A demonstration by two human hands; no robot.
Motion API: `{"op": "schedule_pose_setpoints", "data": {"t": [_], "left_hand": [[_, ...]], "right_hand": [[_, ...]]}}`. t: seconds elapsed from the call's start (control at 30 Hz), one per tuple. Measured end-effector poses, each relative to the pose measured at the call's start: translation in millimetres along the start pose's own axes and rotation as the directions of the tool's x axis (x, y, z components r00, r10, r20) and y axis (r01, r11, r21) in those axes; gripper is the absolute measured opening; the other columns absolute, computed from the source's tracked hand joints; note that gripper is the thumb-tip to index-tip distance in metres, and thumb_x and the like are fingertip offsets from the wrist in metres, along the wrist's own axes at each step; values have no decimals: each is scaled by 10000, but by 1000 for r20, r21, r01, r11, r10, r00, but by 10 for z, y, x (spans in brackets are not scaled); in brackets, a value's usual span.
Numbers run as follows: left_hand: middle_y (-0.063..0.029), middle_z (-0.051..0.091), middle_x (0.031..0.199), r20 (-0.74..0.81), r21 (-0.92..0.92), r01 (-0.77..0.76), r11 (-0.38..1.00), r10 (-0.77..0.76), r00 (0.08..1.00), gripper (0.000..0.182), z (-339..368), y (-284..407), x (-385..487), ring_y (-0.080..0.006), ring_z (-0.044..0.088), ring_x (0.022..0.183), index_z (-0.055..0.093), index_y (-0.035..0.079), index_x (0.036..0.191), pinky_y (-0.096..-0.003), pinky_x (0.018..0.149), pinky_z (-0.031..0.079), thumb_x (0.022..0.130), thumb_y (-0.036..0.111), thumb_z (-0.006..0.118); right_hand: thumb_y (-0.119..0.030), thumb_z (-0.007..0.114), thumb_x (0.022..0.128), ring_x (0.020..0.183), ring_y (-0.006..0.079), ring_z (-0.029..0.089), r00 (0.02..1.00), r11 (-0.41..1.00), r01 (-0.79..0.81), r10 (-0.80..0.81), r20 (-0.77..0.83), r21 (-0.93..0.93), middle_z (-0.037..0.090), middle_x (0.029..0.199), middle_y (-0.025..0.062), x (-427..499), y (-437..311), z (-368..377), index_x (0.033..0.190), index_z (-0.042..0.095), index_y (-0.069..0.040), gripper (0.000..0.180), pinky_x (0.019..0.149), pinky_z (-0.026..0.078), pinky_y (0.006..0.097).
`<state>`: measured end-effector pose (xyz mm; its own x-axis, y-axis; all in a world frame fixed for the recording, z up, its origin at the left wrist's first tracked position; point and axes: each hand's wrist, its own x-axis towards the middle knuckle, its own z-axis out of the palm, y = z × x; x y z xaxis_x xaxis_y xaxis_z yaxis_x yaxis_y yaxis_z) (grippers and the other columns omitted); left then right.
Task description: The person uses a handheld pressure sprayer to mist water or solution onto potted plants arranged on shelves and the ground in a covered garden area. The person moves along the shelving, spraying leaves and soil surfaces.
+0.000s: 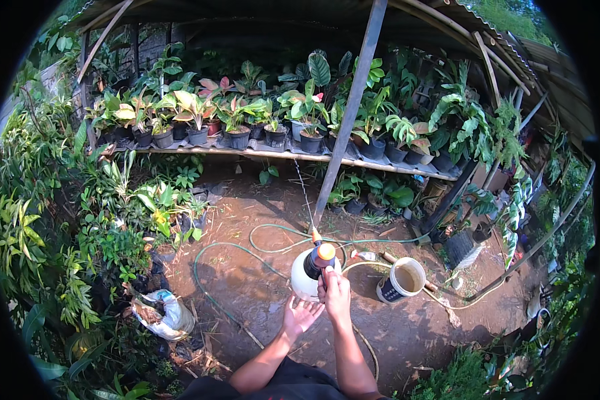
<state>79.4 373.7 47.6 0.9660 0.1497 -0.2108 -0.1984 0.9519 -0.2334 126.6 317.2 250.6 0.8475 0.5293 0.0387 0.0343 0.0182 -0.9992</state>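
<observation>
A hand pump pressure sprayer (305,277) with a whitish tank, black head, orange knob and orange nozzle is held out before me. My right hand (336,295) grips its black handle. From the nozzle a thin stream of water (302,187) runs away from me towards the plant shelf (260,151). My left hand (304,316) is palm up with fingers spread, just at the lower edge of the tank. Whether its fingertips touch the tank cannot be made out. Several potted plants (237,135) with green and pinkish leaves line the shelf.
A slanting post (352,100) rises ahead. Green hose (220,245) loops over the damp dirt ground. To the right stands a bucket (405,280) of murky liquid, near a clear bottle (364,255). A white sack (165,315) sits at left beside dense plants (40,250).
</observation>
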Motion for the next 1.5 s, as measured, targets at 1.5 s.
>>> {"op": "schedule_pose_setpoints", "data": {"t": [1.5], "left_hand": [[-150, 321, 1432, 92, 268, -406, 873, 397, 913, 545, 121, -2436, 806, -378, 350, 1332, 303, 147, 1412, -479, 1103, 306, 956, 380, 488]], "right_hand": [[-395, 406, 999, 405, 64, 376, 963, 948, 24, -107, 249, 316, 428, 509, -24, 469, -118, -2675, 690, 499, -71, 457, 381, 281, 227]]}}
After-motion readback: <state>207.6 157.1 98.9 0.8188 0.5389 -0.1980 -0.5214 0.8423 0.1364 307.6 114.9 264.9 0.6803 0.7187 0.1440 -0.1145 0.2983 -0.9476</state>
